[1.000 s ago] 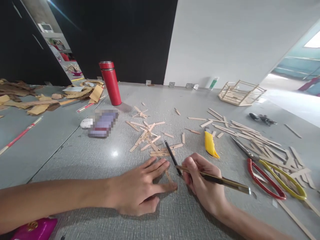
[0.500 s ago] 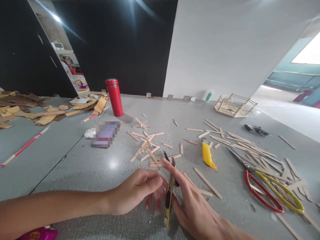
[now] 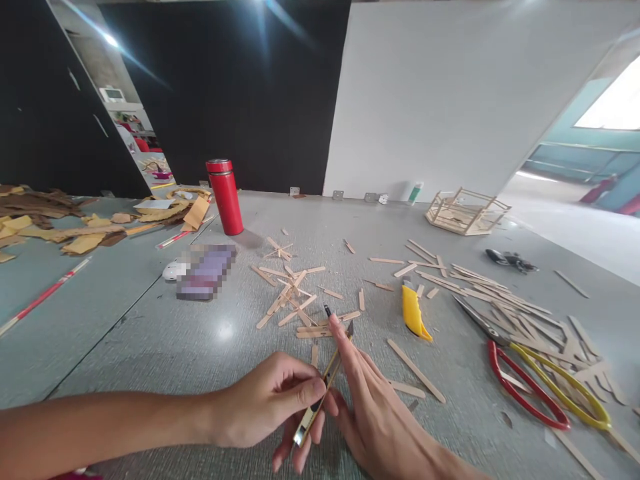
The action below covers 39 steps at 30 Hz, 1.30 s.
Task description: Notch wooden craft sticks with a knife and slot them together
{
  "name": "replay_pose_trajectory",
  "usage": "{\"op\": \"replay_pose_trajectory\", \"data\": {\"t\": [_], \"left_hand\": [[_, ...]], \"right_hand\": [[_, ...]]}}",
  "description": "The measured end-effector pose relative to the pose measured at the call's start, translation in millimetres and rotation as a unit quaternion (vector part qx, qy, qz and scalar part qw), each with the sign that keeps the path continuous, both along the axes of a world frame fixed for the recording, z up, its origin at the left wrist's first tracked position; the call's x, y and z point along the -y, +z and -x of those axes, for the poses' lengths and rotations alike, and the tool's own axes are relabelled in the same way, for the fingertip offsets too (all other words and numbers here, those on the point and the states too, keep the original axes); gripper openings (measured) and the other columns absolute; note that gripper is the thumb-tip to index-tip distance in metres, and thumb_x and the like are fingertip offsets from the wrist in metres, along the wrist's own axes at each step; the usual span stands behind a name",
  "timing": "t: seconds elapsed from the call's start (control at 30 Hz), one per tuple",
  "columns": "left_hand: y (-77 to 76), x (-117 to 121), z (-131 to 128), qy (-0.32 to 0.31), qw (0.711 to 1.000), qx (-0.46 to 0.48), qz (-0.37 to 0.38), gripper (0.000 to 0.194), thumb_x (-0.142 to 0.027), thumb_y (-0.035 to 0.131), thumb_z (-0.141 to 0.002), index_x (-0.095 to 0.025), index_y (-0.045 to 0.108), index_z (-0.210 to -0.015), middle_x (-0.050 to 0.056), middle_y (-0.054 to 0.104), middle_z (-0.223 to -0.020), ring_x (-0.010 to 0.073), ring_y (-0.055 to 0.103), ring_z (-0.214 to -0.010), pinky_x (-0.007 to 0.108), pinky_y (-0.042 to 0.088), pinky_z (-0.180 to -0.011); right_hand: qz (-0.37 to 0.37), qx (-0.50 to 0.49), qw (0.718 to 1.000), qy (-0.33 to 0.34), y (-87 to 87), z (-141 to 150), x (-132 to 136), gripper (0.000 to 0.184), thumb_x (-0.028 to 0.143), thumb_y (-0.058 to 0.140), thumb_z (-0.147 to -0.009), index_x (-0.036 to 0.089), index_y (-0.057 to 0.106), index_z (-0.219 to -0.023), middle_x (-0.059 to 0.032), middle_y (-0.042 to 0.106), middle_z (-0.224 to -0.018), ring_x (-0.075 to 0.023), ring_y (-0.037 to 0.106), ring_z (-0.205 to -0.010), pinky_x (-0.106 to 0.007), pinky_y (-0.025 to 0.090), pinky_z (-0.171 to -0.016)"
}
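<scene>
findings, lower centre of the frame: the left hand (image 3: pixel 267 407) grasps a gold-bodied cutter (image 3: pixel 310 419), thumb laid over the barrel and fingers beneath. the cutter slants up and to the right, its dark blade end away from the wearer, presumably to keep the edge clear of the body.

the right hand (image 3: pixel 373 407) stands edge-on beside it, fingers mostly straight, its inner side against the cutter, apparently steadying it. a dark slim tip (image 3: pixel 327 311) shows beyond its index finger; whether that hand grips anything cannot be told.

at mid-frame, just beyond the hands, a crossed heap of wooden sticks (image 3: pixel 297 310) lies on the grey table (image 3: pixel 165 353), within easy reach. a loose stick (image 3: pixel 416 371) lies right of the right hand.

right of centre, a yellow cutter (image 3: pixel 415 313) rests flat and unheld. lower right, scissors (image 3: pixel 495 335) lie beside further sticks, handles toward the wearer, which would suit quick pickup. upper right: a stick frame (image 3: pixel 465 228), set back, likely for protection.
</scene>
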<state>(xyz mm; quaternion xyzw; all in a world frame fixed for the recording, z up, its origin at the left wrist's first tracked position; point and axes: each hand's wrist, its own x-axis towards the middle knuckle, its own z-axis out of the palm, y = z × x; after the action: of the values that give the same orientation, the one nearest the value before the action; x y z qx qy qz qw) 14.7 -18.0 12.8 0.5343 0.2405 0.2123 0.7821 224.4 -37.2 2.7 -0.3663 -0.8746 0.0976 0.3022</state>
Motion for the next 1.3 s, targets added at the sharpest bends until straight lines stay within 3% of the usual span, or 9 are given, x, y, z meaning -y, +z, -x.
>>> {"op": "replay_pose_trajectory", "data": {"t": [0.2, 0.4, 0.6, 0.83, 1.0, 1.2, 1.3], "left_hand": [[-4.3, -2, 1, 0.001, 1.000, 0.002, 0.008, 0.043, -0.054, 0.062, -0.097, -0.013, 0.058, -0.085, 0.004, 0.061, -0.076, 0.0094, 0.061, -0.053, 0.016, 0.043, -0.039], [-7.0, -3, 0, 0.005, 1.000, 0.015, 0.019, 0.045, -0.056, 0.060, -0.097, -0.011, 0.060, -0.093, 0.006, 0.062, -0.082, 0.0098, 0.063, -0.057, 0.016, 0.045, -0.041], [-5.8, -3, 1, -0.013, 0.999, 0.012, 0.033, 0.041, -0.052, 0.069, -0.093, -0.013, 0.059, -0.090, 0.004, 0.063, -0.081, 0.0090, 0.063, -0.056, 0.015, 0.046, -0.042], [-10.1, -3, 1, -0.011, 1.000, -0.006, 0.027, 0.044, -0.055, 0.063, -0.096, -0.014, 0.055, -0.083, 0.003, 0.061, -0.076, 0.0084, 0.061, -0.052, 0.015, 0.043, -0.037], [-13.0, -4, 2, -0.019, 0.999, -0.008, 0.025, 0.042, -0.054, 0.061, -0.098, -0.014, 0.056, -0.085, 0.003, 0.062, -0.075, 0.0088, 0.062, -0.051, 0.016, 0.044, -0.037], [-12.6, -5, 0, -0.030, 0.999, 0.005, 0.019, 0.044, -0.057, 0.065, -0.094, -0.014, 0.056, -0.088, 0.005, 0.063, -0.080, 0.0103, 0.065, -0.056, 0.016, 0.046, -0.041], [-9.9, -4, 1, -0.033, 0.999, 0.005, 0.000, 0.048, -0.061, 0.063, -0.093, -0.012, 0.061, -0.095, 0.008, 0.066, -0.084, 0.0142, 0.070, -0.063, 0.019, 0.050, -0.045]], "right_hand": [[-0.001, 0.028, 1.000, -0.006, -1.9, -1, -1, 0.083, 0.002, 0.038, -0.097, 0.016, -0.006, -0.166, -0.0213, 0.035, -0.165, -0.0290, 0.041, -0.149, -0.049, 0.052, -0.109], [0.003, 0.031, 1.000, -0.003, -4.6, -4, -1, 0.085, 0.001, 0.038, -0.095, 0.015, -0.006, -0.166, -0.0224, 0.026, -0.168, -0.0306, 0.035, -0.152, -0.051, 0.051, -0.110], [0.008, 0.026, 1.000, -0.009, 1.5, -3, 1, 0.086, 0.002, 0.040, -0.095, 0.017, -0.006, -0.166, -0.0227, 0.038, -0.163, -0.0315, 0.047, -0.145, -0.052, 0.057, -0.105], [0.010, 0.040, 0.999, -0.009, 0.4, -2, 0, 0.085, 0.002, 0.038, -0.095, 0.016, -0.005, -0.167, -0.0202, 0.035, -0.165, -0.0313, 0.048, -0.145, -0.050, 0.056, -0.106], [0.011, 0.038, 0.999, -0.010, 3.5, -2, 0, 0.083, 0.001, 0.037, -0.095, 0.017, -0.003, -0.167, -0.0204, 0.047, -0.158, -0.0302, 0.051, -0.142, -0.048, 0.058, -0.102], [0.013, 0.034, 0.999, -0.009, 1.1, -2, 1, 0.075, 0.004, 0.036, -0.098, 0.013, 0.007, -0.166, -0.0233, 0.053, -0.152, -0.0292, 0.058, -0.134, -0.044, 0.060, -0.096], [0.001, 0.000, 0.999, -0.034, -0.7, -7, 1, 0.060, 0.007, 0.042, -0.100, 0.016, 0.029, -0.157, -0.0184, 0.067, -0.131, -0.0242, 0.069, -0.113, -0.037, 0.061, -0.089]]}}
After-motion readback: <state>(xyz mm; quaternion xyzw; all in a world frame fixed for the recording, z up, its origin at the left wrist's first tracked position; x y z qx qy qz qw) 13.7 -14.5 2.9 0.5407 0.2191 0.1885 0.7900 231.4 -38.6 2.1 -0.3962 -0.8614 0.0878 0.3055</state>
